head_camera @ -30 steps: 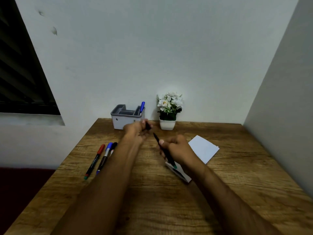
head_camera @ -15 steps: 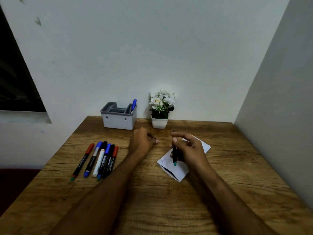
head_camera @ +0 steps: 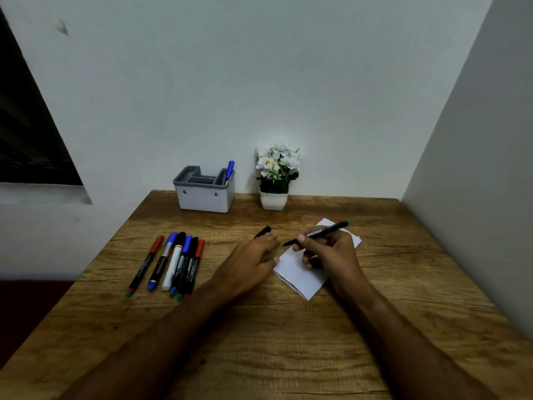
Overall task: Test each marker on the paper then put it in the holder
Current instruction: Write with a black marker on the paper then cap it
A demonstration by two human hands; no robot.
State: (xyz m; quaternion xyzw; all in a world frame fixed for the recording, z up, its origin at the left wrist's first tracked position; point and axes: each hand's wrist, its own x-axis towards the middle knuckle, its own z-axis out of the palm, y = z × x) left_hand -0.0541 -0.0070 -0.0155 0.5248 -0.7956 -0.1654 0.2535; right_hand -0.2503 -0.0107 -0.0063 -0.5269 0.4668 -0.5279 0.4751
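The right hand (head_camera: 328, 255) is closed in a writing grip on a slim black marker (head_camera: 317, 233), tip pointing toward the left hand and tail rising up and away over the folded white paper (head_camera: 300, 277) that lies under and just in front of the right hand on the wooden counter (head_camera: 288, 342). The left hand (head_camera: 253, 261) rests beside it, fingers curled on the black cap (head_camera: 263, 231), which juts out beyond the fingertips; its little finger seems to touch the paper's near-left edge. The marker looks light, stiff and smooth, so a pinch low on the barrel near the tip should steer it best, with light pressure on the paper, which is thin and may slide unless the left hand pins it. Well to the left of the left hand lie six more markers (head_camera: 176, 262) side by side. Beyond both hands, against the wall, stands the grey holder (head_camera: 203, 197) with one blue marker (head_camera: 230, 168) already upright in its right compartment, and a small potted flower (head_camera: 275, 180) beside it.
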